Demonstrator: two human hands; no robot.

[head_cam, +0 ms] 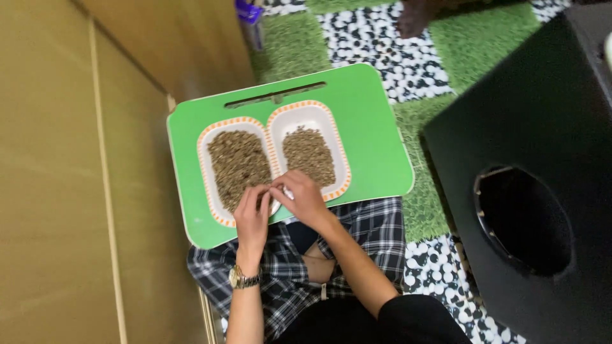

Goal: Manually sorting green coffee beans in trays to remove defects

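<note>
Item: white two-compartment dish with orange-striped rim (274, 121), both wells filled with small brown-green grains (237, 162). It sits at the centre of a green lap tray with a slotted handle (370, 127), which rests over the person's knees.

Left hand (252, 216): at the 6 o'clock end of the left-hand well, fingers drawn together and curled down onto the grains; whether it pinches anything cannot be told. A gold-coloured wristwatch (239, 277) is on its wrist.

Right hand (303, 197): at the 6 o'clock end of the dish, over the divider and the rim of the right-hand well, fingertips bunched together and touching the left hand's fingertips. A small white object shows under the fingers; its kind cannot be told.

Surroundings: checked dark-blue-and-white cloth (370, 223) over the lap at 6 o'clock of the tray; green grass-and-pebble patterned floor mat (376, 38) at 12 o'clock; large black box with a round opening (529, 159) at 3 o'clock; tan panelled wall (57, 172) at 9 o'clock.
</note>
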